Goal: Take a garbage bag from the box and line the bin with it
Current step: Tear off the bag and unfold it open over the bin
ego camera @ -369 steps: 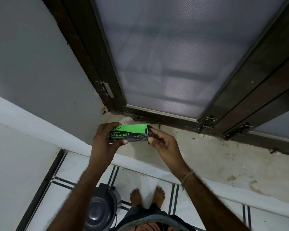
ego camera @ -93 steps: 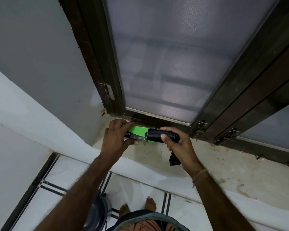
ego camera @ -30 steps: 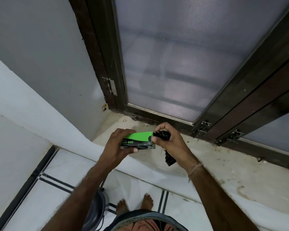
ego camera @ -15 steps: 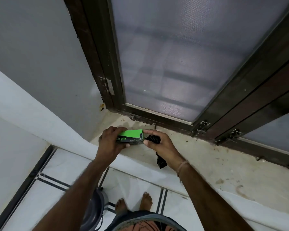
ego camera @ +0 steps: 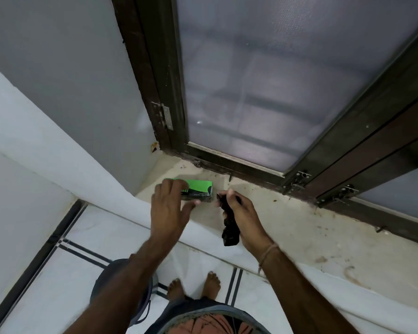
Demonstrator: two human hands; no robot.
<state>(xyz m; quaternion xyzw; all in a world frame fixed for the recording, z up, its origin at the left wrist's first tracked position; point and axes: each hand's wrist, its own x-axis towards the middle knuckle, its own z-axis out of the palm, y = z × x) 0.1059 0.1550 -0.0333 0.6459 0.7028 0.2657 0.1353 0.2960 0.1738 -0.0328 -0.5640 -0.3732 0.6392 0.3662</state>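
Note:
The green and black garbage bag box lies on the stone window sill. My left hand hovers over the box's left end with loose, spread fingers, the thumb beside its front edge. My right hand, just right of the box, is shut on a folded black garbage bag that hangs down from the fist. The grey bin stands on the floor below, partly hidden by my left forearm.
A dark-framed window with frosted glass rises behind the sill. A grey wall closes the left side. My bare feet stand on the white tiled floor next to the bin.
The box has gone down onto the sill and my left hand has loosened on it. My right hand has pulled away to the right with the black bag.

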